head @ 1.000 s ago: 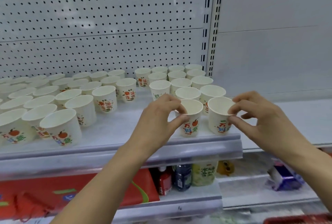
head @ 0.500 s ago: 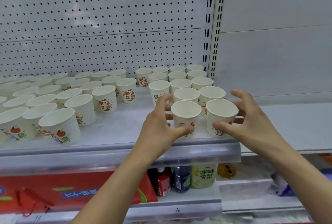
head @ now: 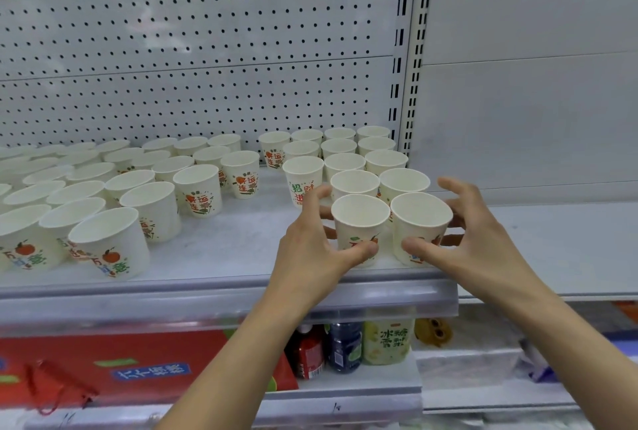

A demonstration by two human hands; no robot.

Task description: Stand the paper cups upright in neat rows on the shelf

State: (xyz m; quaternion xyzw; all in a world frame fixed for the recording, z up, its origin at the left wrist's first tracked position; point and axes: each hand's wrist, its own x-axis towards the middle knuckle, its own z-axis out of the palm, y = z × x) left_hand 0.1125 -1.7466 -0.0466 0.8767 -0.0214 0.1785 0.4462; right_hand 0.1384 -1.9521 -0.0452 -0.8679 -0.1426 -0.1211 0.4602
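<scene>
left hand (head: 310,250) fingers clasp one front cup (head: 359,226), right hand (head: 476,250) fingers its neighbour cup (head: 419,222), both upright at the shelf (head: 224,246) front edge. purpose judged: squaring them with the rows (head: 345,162) behind that edge.

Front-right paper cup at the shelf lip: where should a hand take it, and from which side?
By the side wall below the rim, from the front-right: thumb on the printed front, fingers behind. The front-right cup stands upright, with the front-left cup close on its left and another cup behind, so that side is freest.
</scene>
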